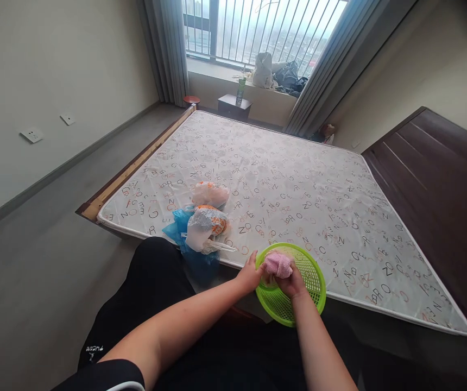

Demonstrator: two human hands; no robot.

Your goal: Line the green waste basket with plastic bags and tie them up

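Observation:
A lime-green plastic basket (318, 271) with a mesh wall sits before me at the mattress edge. Over its opening, my right hand (292, 281) is closed round a bunched pink cloth (279, 264). My left hand (251, 273) is at the basket's left rim, thumb raised and fingers curled in beside the cloth. Something pale shows just below the cloth between the hands, too small to name. What the left fingers grip is hidden.
Plastic bags (209, 222) with orange print lie on the letter-patterned mattress (282, 163), by a blue bag (182, 220). A dark headboard (433, 179) rises at right. Beyond the bed stand a small nightstand (234, 104) with a green bottle (240, 91) and a red stool (191, 100).

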